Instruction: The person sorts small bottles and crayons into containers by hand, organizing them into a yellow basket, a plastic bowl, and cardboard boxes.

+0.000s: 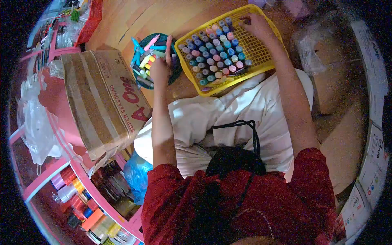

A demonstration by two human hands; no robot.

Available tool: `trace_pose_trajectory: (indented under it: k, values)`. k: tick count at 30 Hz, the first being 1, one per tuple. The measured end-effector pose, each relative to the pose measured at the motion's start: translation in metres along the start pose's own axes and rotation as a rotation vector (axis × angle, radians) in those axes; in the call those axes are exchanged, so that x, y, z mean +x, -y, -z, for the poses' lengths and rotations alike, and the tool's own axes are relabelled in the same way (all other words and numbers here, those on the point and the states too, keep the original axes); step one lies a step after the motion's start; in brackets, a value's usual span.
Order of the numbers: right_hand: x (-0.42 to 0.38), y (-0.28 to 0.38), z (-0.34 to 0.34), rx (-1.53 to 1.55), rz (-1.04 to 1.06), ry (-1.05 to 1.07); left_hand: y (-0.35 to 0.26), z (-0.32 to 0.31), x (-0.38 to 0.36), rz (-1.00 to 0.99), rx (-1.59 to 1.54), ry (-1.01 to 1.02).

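Note:
My left hand (159,70) is over a dark green round basket (178,72), its fingers bunched among loose markers and pens. Yellow and red pieces (150,61) lie right at its fingertips, and a salmon-coloured stick (168,45) rises just beyond. I cannot tell what the fingers hold. My right hand (256,26) reaches over the far right part of a yellow plastic basket (261,61), fingers apart and slightly curled. Capped markers (214,51) in blue, teal, pink and grey stand upright in rows across that basket's left and middle; its mesh floor shows on the right.
A taped cardboard box (98,102) stands at the left, beside pink shelving (87,183) with colourful rolls. A red bin (90,24) is at the far left. A blue plastic bag (136,175) lies near my left knee. Printed white boxes (369,151) line the right.

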State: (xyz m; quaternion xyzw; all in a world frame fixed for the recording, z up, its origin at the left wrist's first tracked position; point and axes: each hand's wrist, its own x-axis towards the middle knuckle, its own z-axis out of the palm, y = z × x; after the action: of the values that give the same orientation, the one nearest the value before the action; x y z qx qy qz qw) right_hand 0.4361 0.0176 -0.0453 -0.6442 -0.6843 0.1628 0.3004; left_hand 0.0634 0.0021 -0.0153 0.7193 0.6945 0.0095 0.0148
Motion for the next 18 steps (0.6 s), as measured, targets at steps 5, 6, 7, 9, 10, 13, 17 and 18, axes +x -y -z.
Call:
trace_pose_trajectory:
  k: [5, 6, 7, 9, 10, 13, 17, 18]
  values:
    - [-0.002, 0.027, 0.043, 0.09, -0.123, -0.033, -0.019, 0.047, -0.016, 0.069, -0.141, -0.197]
    - [-0.002, 0.035, 0.051, 0.103, -0.128, -0.033, -0.034, 0.067, -0.017, 0.147, -0.241, -0.188]
    - [-0.003, 0.049, 0.065, 0.267, -0.091, 0.008, -0.051, 0.085, -0.019, 0.129, -0.333, -0.182]
    - [-0.004, 0.076, 0.088, 0.59, -0.009, 0.094, -0.067, 0.081, -0.01, -0.147, -0.536, -0.356]
    - [-0.005, 0.08, 0.084, 0.601, 0.084, 0.075, -0.087, 0.088, -0.012, -0.239, -0.562, -0.343]
    - [-0.007, 0.08, 0.065, 0.568, 0.298, 0.015, -0.15, 0.099, -0.015, -0.449, -0.645, -0.315]
    - [-0.01, 0.075, 0.074, 0.571, 0.169, 0.103, -0.19, 0.098, -0.01, -0.47, -0.571, -0.252]
    - [-0.01, 0.073, 0.085, 0.627, 0.134, 0.153, -0.191, 0.092, -0.004, -0.477, -0.584, -0.242]
